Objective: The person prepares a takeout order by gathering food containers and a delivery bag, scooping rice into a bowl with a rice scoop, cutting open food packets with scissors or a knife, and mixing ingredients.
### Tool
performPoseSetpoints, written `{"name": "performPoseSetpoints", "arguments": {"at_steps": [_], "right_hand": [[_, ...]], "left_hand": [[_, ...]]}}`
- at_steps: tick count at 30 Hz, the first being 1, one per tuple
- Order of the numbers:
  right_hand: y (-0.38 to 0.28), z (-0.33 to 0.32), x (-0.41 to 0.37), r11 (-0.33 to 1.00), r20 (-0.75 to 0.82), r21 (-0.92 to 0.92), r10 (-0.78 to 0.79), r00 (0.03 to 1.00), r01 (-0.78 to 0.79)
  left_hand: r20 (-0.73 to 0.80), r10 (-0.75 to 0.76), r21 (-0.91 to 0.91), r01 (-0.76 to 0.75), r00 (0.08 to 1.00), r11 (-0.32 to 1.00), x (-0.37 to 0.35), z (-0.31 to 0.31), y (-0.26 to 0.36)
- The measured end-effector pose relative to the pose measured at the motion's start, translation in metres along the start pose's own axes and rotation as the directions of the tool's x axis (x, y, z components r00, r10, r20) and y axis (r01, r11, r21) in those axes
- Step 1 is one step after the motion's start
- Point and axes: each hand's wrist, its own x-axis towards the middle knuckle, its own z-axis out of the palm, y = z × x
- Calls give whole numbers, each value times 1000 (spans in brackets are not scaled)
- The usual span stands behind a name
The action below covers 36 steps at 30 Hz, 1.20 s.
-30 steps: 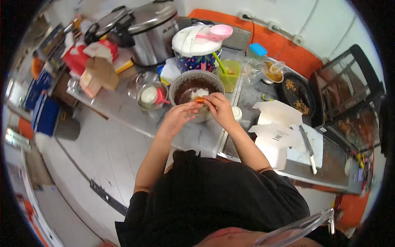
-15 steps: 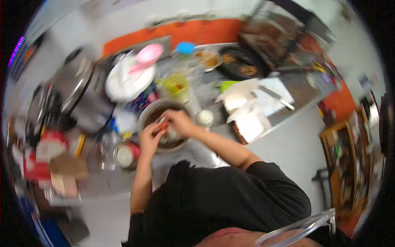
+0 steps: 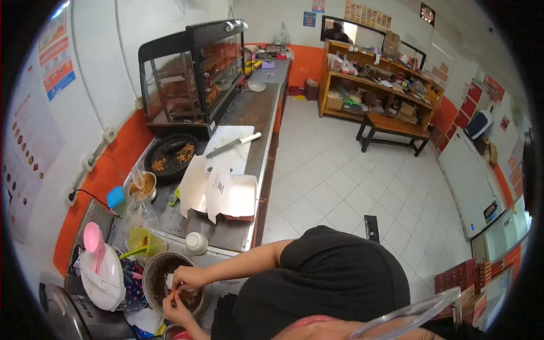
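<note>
Head view: hands (image 3: 190, 277) over pot (image 3: 148, 281); box print (image 3: 219, 185) illegible.

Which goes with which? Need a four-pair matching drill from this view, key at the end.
Things:
1. Knife
2. Pink ladle
3. Right hand
4. Wooden bench

Places:
A. Over the pot
B. On the tiled floor
C. On the white board
D. On the white lid

Pairs: 1-C, 2-D, 3-A, 4-B
</note>
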Motion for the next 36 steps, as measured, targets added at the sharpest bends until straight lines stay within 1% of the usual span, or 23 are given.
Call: {"name": "performPoseSetpoints", "arguments": {"at_steps": [1,3,4,6,7,9,10,12,13,15,16,17,19,21,22,24,25,26,27,30,31,34,36], "right_hand": [[3,2,1,1000,0,-4,1,1000,-1],[0,2,-1,998,60,-28,57,997,-55],[-2,2,-2,998,66,-30,57,996,-56],[-13,-1,-2,1000,24,-2,-2,1000,2],[-13,1,-1,1000,28,1,-3,1000,3],[-9,3,-2,998,50,-52,-17,999,20],[-6,4,-2,999,53,-50,-16,998,19],[-3,10,-2,995,3,-83,-48,999,48],[-1,13,-3,996,8,-76,-46,999,46],[-3,14,0,998,-36,-44,-41,999,39],[-3,13,2,996,-4,-77,-49,999,49],[-2,11,3,997,6,-55,-52,999,53],[8,14,3,995,104,-102,14,995,-3],[15,22,3,995,36,-82,56,998,-53],[24,26,5,990,57,-56,133,990,-130],[18,21,10,982,58,-153,122,991,-112],[8,17,13,954,55,-257,176,983,-156],[9,14,14,975,86,-193,131,988,-113],[5,12,15,976,105,-169,154,982,-135],[11,6,20,988,166,-152,40,985,-14],[9,5,21,994,168,-108,14,986,4],[8,8,24,993,195,-90,-54,979,72],[6,10,24,989,186,-149,50,981,-22]], "left_hand": [[0,1,-4,-1,1000,1000,1,-2,-3],[82,-155,-113,164,984,980,1,-4,-7],[79,-159,-116,167,984,979,2,-8,-8],[222,-77,-70,95,972,993,4,-18,-2],[220,-81,-69,99,972,993,4,-19,-2],[119,33,-57,-27,992,998,5,-18,0],[118,29,-57,-23,993,998,7,-20,2],[169,157,101,-176,973,979,9,-25,6],[169,149,104,-168,974,980,8,-24,7],[109,208,90,-218,972,972,7,-20,7],[106,197,103,-208,975,973,8,-17,6],[76,233,74,-238,970,968,7,-13,3],[22,293,63,-294,956,954,6,-12,3],[14,248,111,-248,969,962,7,-12,4],[-18,262,112,-259,965,959,9,-9,-1],[-20,220,102,-216,975,971,10,-7,4],[-37,238,50,-236,971,971,11,-5,6],[-45,194,24,-193,980,981,12,-5,9],[-50,158,-3,-158,986,987,13,-6,10],[-42,71,-69,-74,997,995,15,-12,6],[-26,39,-102,-42,999,994,16,-14,6],[-47,-14,-116,9,999,993,16,-16,9],[-41,-67,-148,61,997,987,15,-14,12]]}}
